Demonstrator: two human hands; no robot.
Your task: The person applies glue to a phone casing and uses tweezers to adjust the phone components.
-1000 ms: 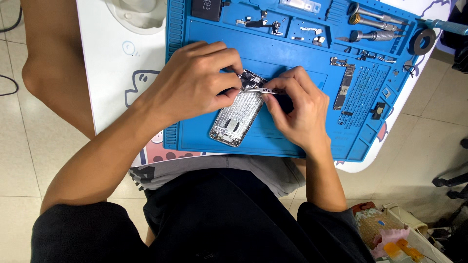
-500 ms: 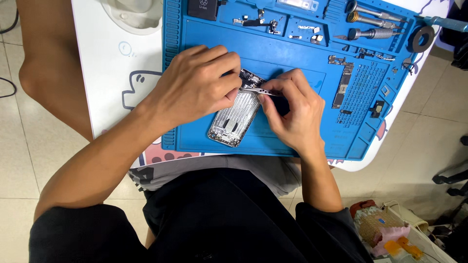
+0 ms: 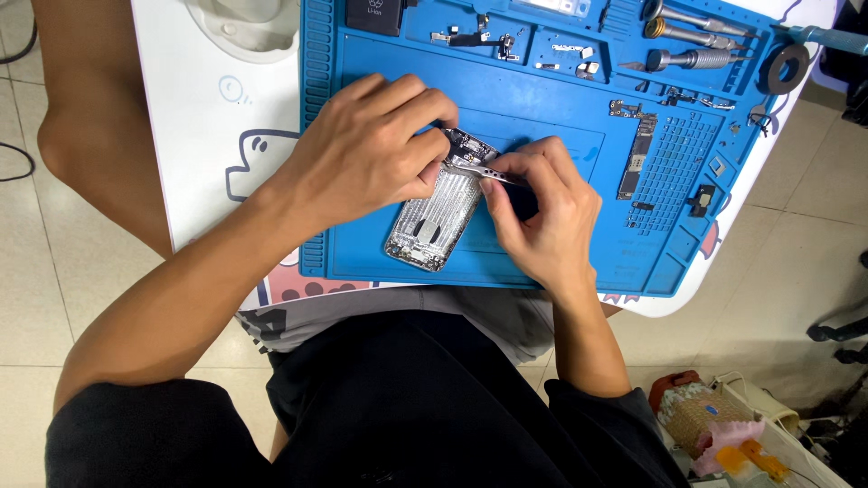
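Note:
An opened silver phone housing [image 3: 432, 226] lies slanted on a blue repair mat [image 3: 542, 99]. My left hand [image 3: 366, 149] rests over the housing's upper end, fingers pinching its edge and holding it down. My right hand [image 3: 538, 212] grips thin metal tweezers [image 3: 479, 167] whose tips point left into the housing's top, close to my left fingertips. What the tips touch is hidden by my fingers.
A phone logic board [image 3: 635, 161] lies on the mat right of my hands. Screwdrivers [image 3: 692, 41] and small parts [image 3: 475, 38] sit in the mat's top trays. A white bowl [image 3: 246, 25] stands on the white table [image 3: 203, 163]. A dark battery [image 3: 375, 14] lies at the mat's top.
Both hands stay on the phone housing; the tweezers shifted only slightly at its top end.

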